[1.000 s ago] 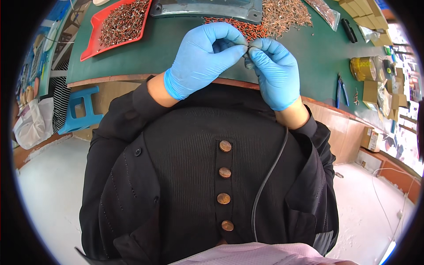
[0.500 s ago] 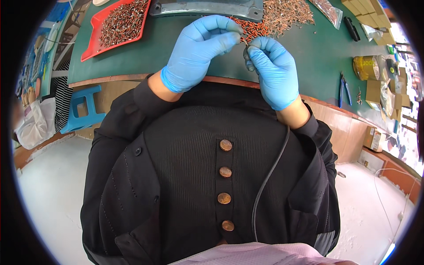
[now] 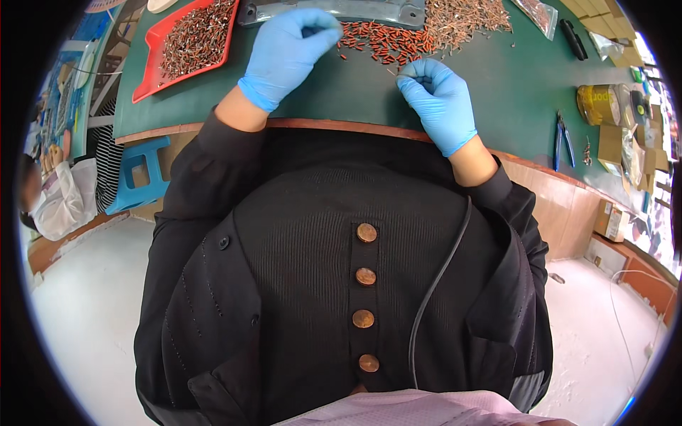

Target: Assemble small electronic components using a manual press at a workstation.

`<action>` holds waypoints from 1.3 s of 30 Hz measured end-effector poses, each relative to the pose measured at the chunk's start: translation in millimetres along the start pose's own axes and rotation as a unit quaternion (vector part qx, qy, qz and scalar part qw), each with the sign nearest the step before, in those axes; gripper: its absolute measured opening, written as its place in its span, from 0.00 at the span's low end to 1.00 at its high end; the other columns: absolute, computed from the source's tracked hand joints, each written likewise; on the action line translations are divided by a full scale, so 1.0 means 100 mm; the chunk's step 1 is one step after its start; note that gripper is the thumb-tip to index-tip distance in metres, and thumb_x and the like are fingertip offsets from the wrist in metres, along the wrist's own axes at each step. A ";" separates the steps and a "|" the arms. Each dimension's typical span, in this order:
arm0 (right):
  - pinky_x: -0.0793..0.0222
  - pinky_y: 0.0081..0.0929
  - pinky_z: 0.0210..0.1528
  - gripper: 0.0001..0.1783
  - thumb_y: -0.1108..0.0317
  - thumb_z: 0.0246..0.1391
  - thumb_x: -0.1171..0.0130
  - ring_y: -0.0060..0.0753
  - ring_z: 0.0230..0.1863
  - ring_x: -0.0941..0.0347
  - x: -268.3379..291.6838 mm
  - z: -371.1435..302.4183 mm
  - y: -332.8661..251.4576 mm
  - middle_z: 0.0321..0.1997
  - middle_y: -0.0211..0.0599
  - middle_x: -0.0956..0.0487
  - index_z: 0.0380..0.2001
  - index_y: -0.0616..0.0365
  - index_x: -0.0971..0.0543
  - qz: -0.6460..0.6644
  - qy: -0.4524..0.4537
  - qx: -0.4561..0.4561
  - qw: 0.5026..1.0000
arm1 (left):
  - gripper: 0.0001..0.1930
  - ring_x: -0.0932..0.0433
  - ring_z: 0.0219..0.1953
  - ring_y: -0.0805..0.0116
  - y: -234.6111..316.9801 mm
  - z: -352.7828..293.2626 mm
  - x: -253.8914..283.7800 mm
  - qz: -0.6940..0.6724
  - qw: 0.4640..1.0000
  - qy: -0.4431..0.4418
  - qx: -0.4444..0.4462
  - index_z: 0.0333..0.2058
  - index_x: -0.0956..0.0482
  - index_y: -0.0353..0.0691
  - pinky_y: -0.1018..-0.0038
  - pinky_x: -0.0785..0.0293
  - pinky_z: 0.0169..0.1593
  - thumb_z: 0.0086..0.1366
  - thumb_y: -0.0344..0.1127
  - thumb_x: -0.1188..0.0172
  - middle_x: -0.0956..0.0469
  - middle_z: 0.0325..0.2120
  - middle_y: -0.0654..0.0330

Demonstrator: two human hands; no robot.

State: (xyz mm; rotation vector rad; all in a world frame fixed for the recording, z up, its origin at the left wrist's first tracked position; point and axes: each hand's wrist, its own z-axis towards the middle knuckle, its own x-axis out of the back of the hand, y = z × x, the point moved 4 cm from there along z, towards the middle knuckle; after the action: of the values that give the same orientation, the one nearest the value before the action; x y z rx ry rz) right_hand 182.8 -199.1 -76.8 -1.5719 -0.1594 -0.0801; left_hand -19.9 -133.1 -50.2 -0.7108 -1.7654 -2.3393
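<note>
My left hand [image 3: 288, 60], in a blue glove, hovers at the left end of a loose heap of small red-brown cylindrical parts [image 3: 387, 44]. Its thumb and fingertips are pinched together; whether anything sits between them is hidden. Right of and nearer than that heap, my right hand [image 3: 442, 103], gloved in blue too, pinches a thin copper-coloured pin [image 3: 391, 72] whose end sticks out to the left. A pile of slender copper-coloured pieces [image 3: 469, 25] adjoins the red-brown parts on the right.
A red tray [image 3: 147, 84] of mixed small parts lies at left on the green table [image 3: 341, 103]. Behind the heap is a grey tray [image 3: 323, 11]. On the right are a black marker [image 3: 573, 39], blue-handled pliers [image 3: 561, 145] and a tin [image 3: 600, 104]. Another person sits far left.
My hands have come apart: the left moved left and away to the heap's left end, while the right stayed nearly in place. More of the red-brown parts now shows.
</note>
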 end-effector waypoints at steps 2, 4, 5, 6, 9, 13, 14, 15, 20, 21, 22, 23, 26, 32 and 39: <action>0.37 0.12 0.31 0.02 0.75 0.51 0.44 0.12 0.27 0.35 0.02 0.00 0.03 0.25 0.23 0.27 0.30 0.62 0.24 0.004 0.000 0.003 1.000 | 0.06 0.29 0.26 0.77 -0.01 0.01 -0.05 0.134 0.991 -0.010 -0.023 0.33 0.21 0.35 0.80 0.31 0.33 0.56 0.29 0.41 0.23 0.28 0.63; 0.37 0.11 0.31 0.02 0.76 0.51 0.43 0.11 0.27 0.35 0.02 0.00 0.04 0.25 0.22 0.27 0.30 0.62 0.24 0.008 -0.001 0.005 1.000 | 0.07 0.24 0.32 0.59 0.08 -0.01 -0.14 0.255 0.962 -0.028 -0.097 0.30 0.21 0.42 0.69 0.29 0.37 0.52 0.35 0.41 0.23 0.29 0.57; 0.37 0.11 0.31 0.02 0.76 0.51 0.43 0.11 0.27 0.35 0.01 0.00 0.04 0.25 0.21 0.27 0.30 0.61 0.24 -0.008 -0.008 0.014 1.000 | 0.07 0.27 0.27 0.66 0.06 0.00 -0.16 0.251 0.963 -0.060 -0.080 0.31 0.22 0.38 0.74 0.31 0.34 0.51 0.28 0.41 0.25 0.27 0.59; 0.37 0.11 0.31 0.02 0.76 0.51 0.43 0.10 0.27 0.35 0.00 0.00 0.03 0.26 0.21 0.27 0.30 0.61 0.24 -0.025 -0.016 0.023 0.999 | 0.07 0.27 0.27 0.66 0.06 0.00 -0.16 0.252 0.962 -0.060 -0.081 0.31 0.22 0.38 0.74 0.31 0.34 0.51 0.28 0.41 0.25 0.27 0.59; 0.37 0.11 0.31 0.02 0.76 0.51 0.43 0.10 0.27 0.35 -0.01 0.00 0.02 0.26 0.20 0.27 0.30 0.61 0.24 -0.025 -0.017 0.034 0.999 | 0.06 0.27 0.29 0.62 0.08 0.02 -0.16 0.308 0.940 -0.076 -0.122 0.30 0.23 0.37 0.71 0.31 0.35 0.52 0.28 0.42 0.26 0.27 0.57; 0.37 0.11 0.31 0.02 0.76 0.51 0.43 0.10 0.27 0.35 0.00 0.00 0.01 0.26 0.20 0.27 0.30 0.61 0.24 -0.032 -0.019 0.041 0.998 | 0.06 0.27 0.31 0.61 0.12 0.03 -0.17 0.317 0.933 -0.094 -0.144 0.31 0.25 0.37 0.71 0.31 0.36 0.53 0.28 0.43 0.27 0.27 0.57; 0.37 0.11 0.31 0.02 0.76 0.51 0.43 0.10 0.27 0.35 0.00 0.01 0.03 0.26 0.21 0.27 0.30 0.60 0.25 -0.014 -0.012 0.040 0.999 | 0.05 0.26 0.31 0.65 0.15 0.03 -0.16 0.309 0.936 -0.076 -0.148 0.31 0.25 0.37 0.73 0.31 0.35 0.54 0.28 0.43 0.26 0.27 0.59; 0.37 0.10 0.31 0.03 0.76 0.51 0.43 0.10 0.27 0.35 0.00 0.01 0.03 0.26 0.21 0.27 0.30 0.60 0.25 0.004 -0.005 0.039 0.999 | 0.05 0.26 0.31 0.65 0.17 0.01 -0.16 0.309 0.936 -0.077 -0.149 0.31 0.25 0.37 0.73 0.31 0.35 0.54 0.28 0.43 0.26 0.27 0.59; 0.36 0.11 0.33 0.03 0.78 0.51 0.44 0.12 0.30 0.34 -0.04 -0.06 -0.16 0.29 0.24 0.26 0.31 0.61 0.25 0.079 -0.010 0.039 0.996 | 0.08 0.29 0.34 0.78 0.25 -0.07 -0.23 -0.211 0.970 -0.111 0.039 0.39 0.24 0.35 0.80 0.32 0.38 0.60 0.28 0.46 0.24 0.34 0.65; 0.36 0.12 0.34 0.04 0.79 0.51 0.44 0.13 0.30 0.33 -0.05 -0.09 -0.21 0.30 0.25 0.26 0.31 0.62 0.26 0.097 -0.011 0.063 0.993 | 0.08 0.29 0.34 0.78 0.26 -0.08 -0.23 -0.211 0.971 -0.111 0.039 0.39 0.24 0.35 0.80 0.32 0.38 0.60 0.28 0.46 0.24 0.34 0.65; 0.36 0.12 0.34 0.04 0.79 0.51 0.44 0.13 0.30 0.33 -0.05 -0.11 -0.25 0.30 0.25 0.26 0.31 0.62 0.26 0.097 -0.012 0.063 0.993 | 0.10 0.28 0.35 0.77 0.27 -0.10 -0.26 -0.263 0.954 -0.136 0.055 0.41 0.25 0.35 0.79 0.32 0.39 0.60 0.28 0.46 0.24 0.35 0.64; 0.35 0.13 0.36 0.04 0.80 0.51 0.45 0.15 0.32 0.32 -0.03 -0.13 -0.31 0.32 0.27 0.26 0.32 0.63 0.26 0.068 -0.003 0.088 0.994 | 0.12 0.28 0.35 0.76 0.27 -0.11 -0.28 -0.315 0.933 -0.160 0.072 0.43 0.25 0.35 0.79 0.31 0.41 0.60 0.27 0.47 0.24 0.36 0.62; 0.33 0.16 0.40 0.06 0.82 0.52 0.47 0.19 0.35 0.30 0.00 -0.13 -0.36 0.36 0.32 0.25 0.34 0.64 0.27 0.024 0.016 0.131 0.991 | 0.11 0.27 0.37 0.74 0.30 -0.14 -0.31 -0.425 0.883 -0.160 0.117 0.43 0.25 0.35 0.77 0.29 0.41 0.61 0.26 0.47 0.24 0.36 0.61; 0.32 0.18 0.40 0.06 0.79 0.51 0.45 0.19 0.33 0.30 0.00 -0.10 -0.42 0.34 0.32 0.25 0.35 0.63 0.27 0.032 0.072 0.198 0.977 | 0.10 0.23 0.37 0.71 0.37 -0.17 -0.32 -0.519 0.830 -0.167 0.117 0.43 0.26 0.37 0.75 0.25 0.41 0.62 0.27 0.47 0.23 0.36 0.60; 0.31 0.17 0.33 0.05 0.77 0.51 0.42 0.16 0.28 0.30 -0.10 -0.10 -0.56 0.28 0.31 0.24 0.32 0.62 0.27 0.029 0.103 0.223 0.969 | 0.09 0.21 0.33 0.69 0.50 -0.27 -0.34 -0.520 0.835 -0.126 0.131 0.39 0.25 0.36 0.76 0.25 0.39 0.60 0.31 0.42 0.22 0.32 0.59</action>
State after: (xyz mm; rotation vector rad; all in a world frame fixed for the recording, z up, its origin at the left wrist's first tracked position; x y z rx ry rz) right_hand 164.9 -209.5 -23.0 -1.1087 0.0326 -0.1500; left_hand 21.1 -179.3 -27.1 0.0789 -3.0884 -2.4581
